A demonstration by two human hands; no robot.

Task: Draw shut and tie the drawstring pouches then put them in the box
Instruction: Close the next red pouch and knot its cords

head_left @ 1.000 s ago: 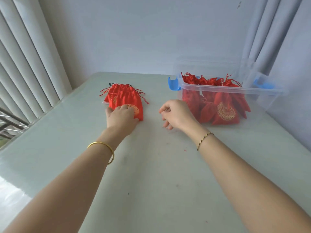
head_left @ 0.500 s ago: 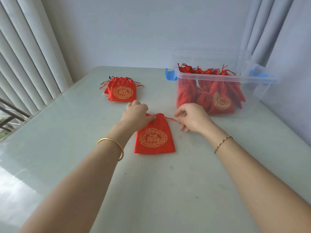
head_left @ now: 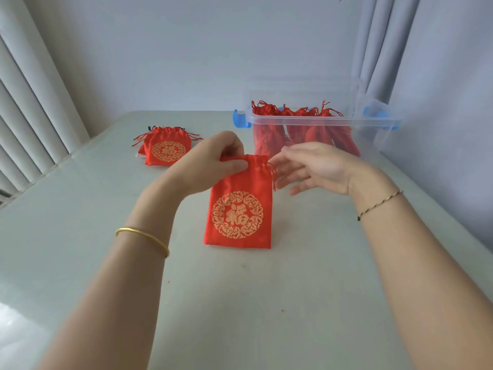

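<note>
A red drawstring pouch with a gold round emblem hangs upright over the table's middle, its bottom edge near the surface. My left hand pinches its top left corner. My right hand is beside the top right corner with fingers spread, fingertips touching the red drawstring there. A small stack of flat red pouches lies on the table at the back left. The clear plastic box with blue latches stands at the back right and holds several tied red pouches.
The pale table reaches to a wall behind. White vertical blinds hang along the left edge. A grey curtain hangs behind the box on the right. Gold bracelets are on both wrists.
My left hand dragged one pouch off the stack toward the middle, then lifted it upright by its top edge. My right hand came up to the pouch's right drawstring and spread its fingers.
</note>
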